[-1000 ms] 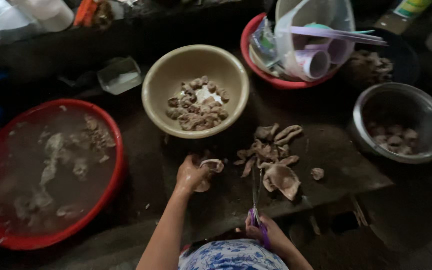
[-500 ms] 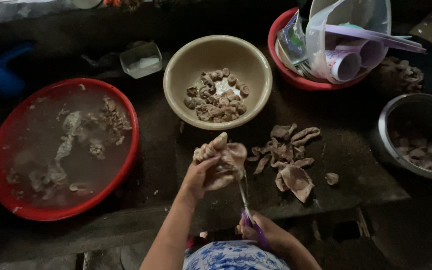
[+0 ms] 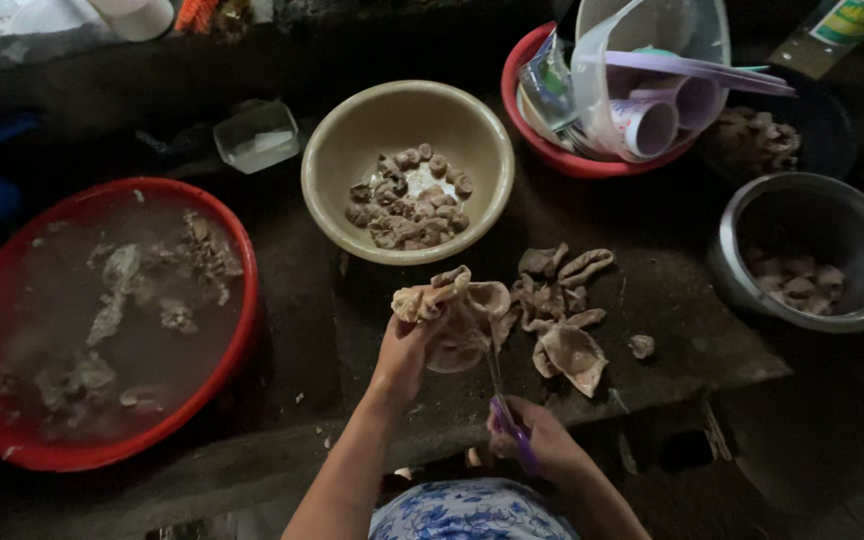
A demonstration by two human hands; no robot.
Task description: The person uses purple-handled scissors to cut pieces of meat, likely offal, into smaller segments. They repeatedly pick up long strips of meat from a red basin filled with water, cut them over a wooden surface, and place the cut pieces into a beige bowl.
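Fingers of the left hand [image 3: 407, 345] are clenched around a floppy pale-brown piece of raw meat [image 3: 457, 315], lifted at the frame's centre just below the rim of the round beige plastic bowl [image 3: 337, 150] of cut chunks. The right hand [image 3: 537, 440], low in the frame, grips purple-handled scissors [image 3: 502, 400] whose blades point up to the meat's lower edge. Just right of it, a heap of uncut brown pieces [image 3: 557, 305] lies on the dark worktop [image 3: 672, 320], with bare surface running on to its ragged lower-right edge. A red round basin of cloudy water [image 3: 237, 240] fills the left side, near the beige bowl but apart from it. A steel bowl [image 3: 857, 225] sits at the right edge, a red tub of plastic containers [image 3: 532, 130] upper right
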